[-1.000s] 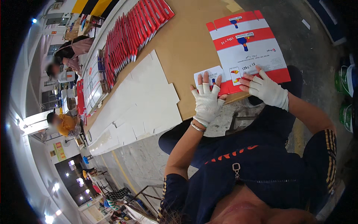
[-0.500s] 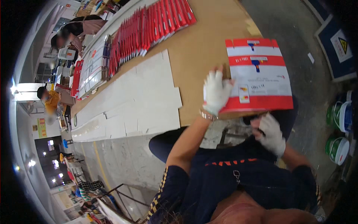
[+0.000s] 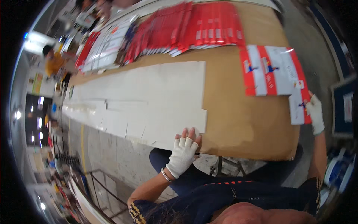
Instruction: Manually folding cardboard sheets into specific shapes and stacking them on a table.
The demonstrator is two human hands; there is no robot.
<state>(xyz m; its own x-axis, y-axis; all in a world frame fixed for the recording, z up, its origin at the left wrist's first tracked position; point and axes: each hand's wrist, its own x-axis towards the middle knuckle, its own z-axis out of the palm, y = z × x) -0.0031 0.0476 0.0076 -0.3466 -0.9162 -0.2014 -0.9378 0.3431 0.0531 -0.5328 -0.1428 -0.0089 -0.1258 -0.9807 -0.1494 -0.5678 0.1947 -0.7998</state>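
Observation:
A red and white printed cardboard box blank (image 3: 278, 71) lies over the right end of the brown table covering, with a flap reaching toward me. My right hand (image 3: 316, 114), in a white fingerless glove, grips that flap at its right edge; some of its fingers are hidden. Flat white cardboard sheets (image 3: 149, 100) lie to the left. On their near right corner rests my left hand (image 3: 182, 155), gloved the same way, palm down with fingers stretched out and nothing held.
Overlapping red printed cardboard pieces (image 3: 212, 26) form a long row at the far side. Left of them is a bundle of white flat cardboard (image 3: 108, 46). A person in yellow (image 3: 55, 63) is beyond the table's left end. Buckets (image 3: 339, 170) stand at my right.
The box blank has turned and shifted right. My left hand has left it for the white sheets; my right hand has risen from my lap to its flap. The whole view has swung too.

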